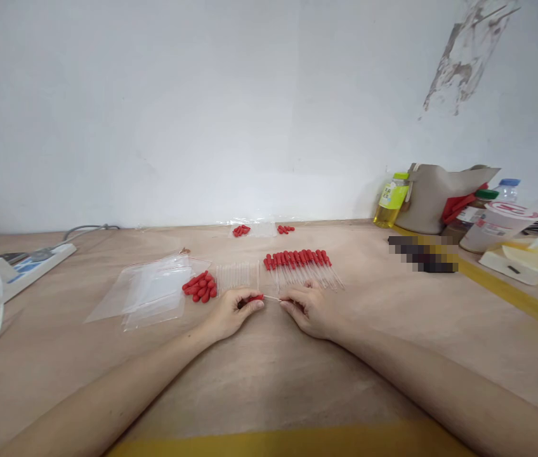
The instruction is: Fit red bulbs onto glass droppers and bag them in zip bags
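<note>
The bulbs (202, 285) are red, the tubes (238, 275) clear, the tan table (250, 381) yellow-striped.

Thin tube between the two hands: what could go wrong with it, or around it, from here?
The thin tube looks slender; sideways pressure from the right hand might snap it.
The red bulb could slip within the left hand's grip.
The row of bulb-topped tubes lies close beyond the right hand and might get knocked askew.

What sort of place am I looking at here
Likely a makeshift work table against a wall: it holds a pile of red bulbs, a row of thin clear tubes and a power strip.
</note>
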{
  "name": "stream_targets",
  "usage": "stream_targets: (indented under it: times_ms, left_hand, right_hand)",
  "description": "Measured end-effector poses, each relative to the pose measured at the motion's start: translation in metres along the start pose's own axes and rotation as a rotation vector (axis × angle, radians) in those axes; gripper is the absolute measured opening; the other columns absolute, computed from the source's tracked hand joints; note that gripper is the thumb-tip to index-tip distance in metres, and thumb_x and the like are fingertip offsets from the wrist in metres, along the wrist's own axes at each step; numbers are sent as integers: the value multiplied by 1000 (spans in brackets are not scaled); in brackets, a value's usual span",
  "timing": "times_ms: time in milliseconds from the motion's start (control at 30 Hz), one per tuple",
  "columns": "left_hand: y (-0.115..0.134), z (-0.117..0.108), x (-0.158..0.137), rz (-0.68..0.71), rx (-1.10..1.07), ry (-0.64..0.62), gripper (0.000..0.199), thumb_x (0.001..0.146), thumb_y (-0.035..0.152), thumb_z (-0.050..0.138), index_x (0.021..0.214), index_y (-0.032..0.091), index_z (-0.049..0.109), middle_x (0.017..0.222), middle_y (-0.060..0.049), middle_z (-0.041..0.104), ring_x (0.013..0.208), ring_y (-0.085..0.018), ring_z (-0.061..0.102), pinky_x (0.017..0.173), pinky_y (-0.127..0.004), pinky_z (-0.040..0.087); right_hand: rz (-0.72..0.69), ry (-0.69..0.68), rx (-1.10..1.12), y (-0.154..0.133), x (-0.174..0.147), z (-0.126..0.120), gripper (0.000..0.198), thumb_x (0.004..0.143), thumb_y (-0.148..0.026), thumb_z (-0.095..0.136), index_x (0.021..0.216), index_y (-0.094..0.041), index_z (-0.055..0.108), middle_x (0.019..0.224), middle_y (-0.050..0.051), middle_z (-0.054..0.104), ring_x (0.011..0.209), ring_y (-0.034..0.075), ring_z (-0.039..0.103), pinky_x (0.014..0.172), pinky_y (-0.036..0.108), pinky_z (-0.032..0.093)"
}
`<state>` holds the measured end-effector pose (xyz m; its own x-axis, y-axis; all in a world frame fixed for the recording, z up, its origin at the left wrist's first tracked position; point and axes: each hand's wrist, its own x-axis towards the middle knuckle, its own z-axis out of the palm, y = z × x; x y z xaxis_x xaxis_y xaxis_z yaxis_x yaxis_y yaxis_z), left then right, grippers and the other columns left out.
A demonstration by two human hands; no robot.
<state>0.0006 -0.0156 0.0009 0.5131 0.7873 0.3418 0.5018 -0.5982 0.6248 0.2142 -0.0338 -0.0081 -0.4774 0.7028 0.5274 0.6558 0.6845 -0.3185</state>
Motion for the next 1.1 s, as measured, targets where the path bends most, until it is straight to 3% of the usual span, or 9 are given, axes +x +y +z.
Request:
stream_targets:
  times_ms: [200,533,867,1100]
  left_hand:
    - [3,-2,-1,103,14,-66,20,84,29,48,86,18,65,82,-3,63,75,-14,57,68,-23,42]
    - [5,1,-4,163,142,-23,22,86,30,47,82,17,64,72,-2,58,67,-12,54,62,-22,39]
    - [10,1,-6,220,199,-75,22,85,31,45,83,16,61,74,-3,56,70,-14,51,63,-24,39]
    - [8,-1,-1,221,230,-93,23,86,31,44,85,17,62,77,-4,58,72,-15,53,66,-25,40]
  right_hand:
    - [-31,-77,-36,4,4,-6,21,87,-25,41,87,-22,62,86,1,65,70,11,53,74,30,25]
    - [-81,11,-196,1,-1,1,23,86,-23,40,79,-20,61,73,1,63,61,10,47,69,30,21]
    - [3,-143,-145,-15,1,-5,26,86,-23,38,72,-19,59,70,1,64,61,12,48,68,30,25]
    - [50,-157,-137,-20,3,-4,28,87,-24,36,72,-18,59,69,1,63,62,12,49,70,30,26]
